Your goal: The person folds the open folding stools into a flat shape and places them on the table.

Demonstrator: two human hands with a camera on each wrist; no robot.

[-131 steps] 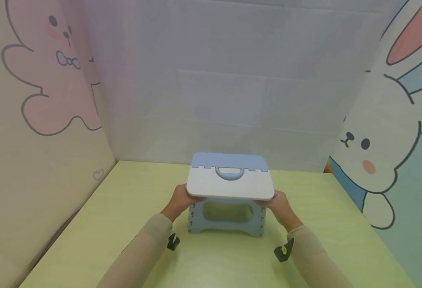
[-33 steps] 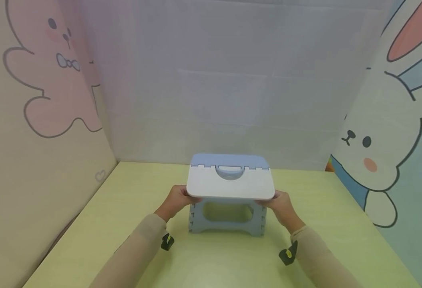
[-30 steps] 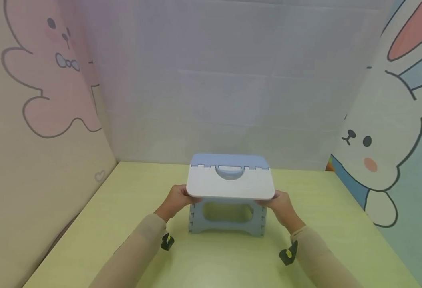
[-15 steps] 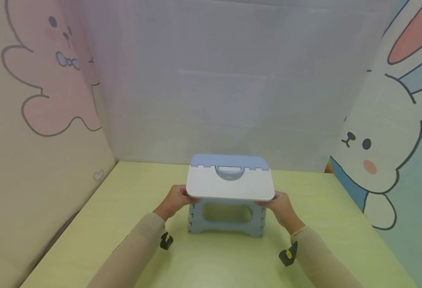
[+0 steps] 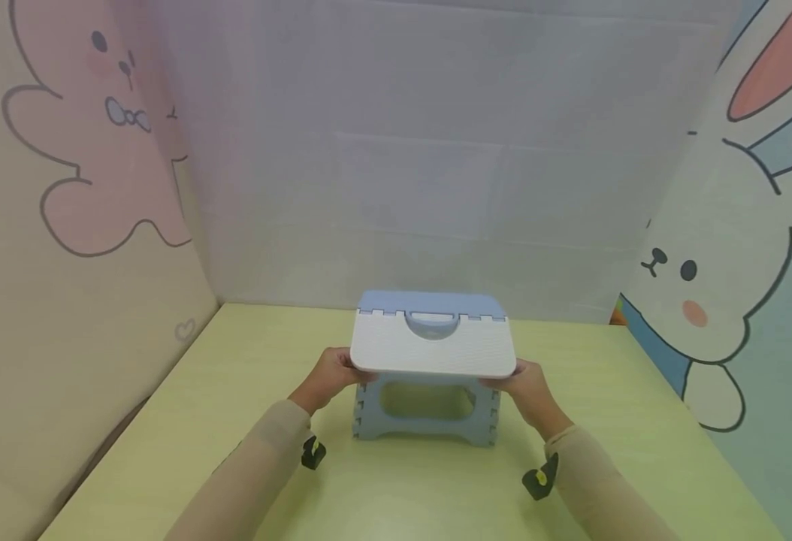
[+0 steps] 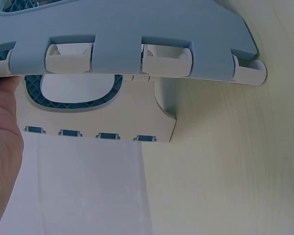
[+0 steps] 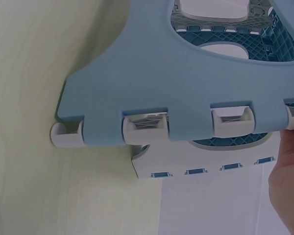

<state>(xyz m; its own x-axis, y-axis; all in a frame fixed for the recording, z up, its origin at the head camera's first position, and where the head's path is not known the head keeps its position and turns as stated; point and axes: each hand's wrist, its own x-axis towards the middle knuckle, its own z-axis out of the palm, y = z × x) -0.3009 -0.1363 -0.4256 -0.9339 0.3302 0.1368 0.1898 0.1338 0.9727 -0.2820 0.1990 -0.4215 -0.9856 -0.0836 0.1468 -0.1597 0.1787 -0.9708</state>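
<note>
A blue and white folding step stool (image 5: 430,347) stands upright on the yellow table, its legs unfolded. A blue carry handle sits at the hinge line in the middle of its top. My left hand (image 5: 331,376) grips the left edge of the top near the front corner; my right hand (image 5: 524,387) grips the right edge likewise. Fingertips of both are partly hidden under the top. In the left wrist view, the stool's interlocking hinge side (image 6: 122,58) shows beside the hand. The right wrist view shows the opposite blue leg panel (image 7: 152,83) and its oval opening.
The yellow table (image 5: 612,421) extends around the stool. A pale curtain-like wall (image 5: 423,165) rises behind it. Side walls carry a pink bear print (image 5: 92,180) and a white rabbit print (image 5: 720,285).
Compared with the oldest frame, the blue rear half of the top looks narrower and the white front half slightly deeper. My left wrist has shifted slightly left. Over the last second little differs.
</note>
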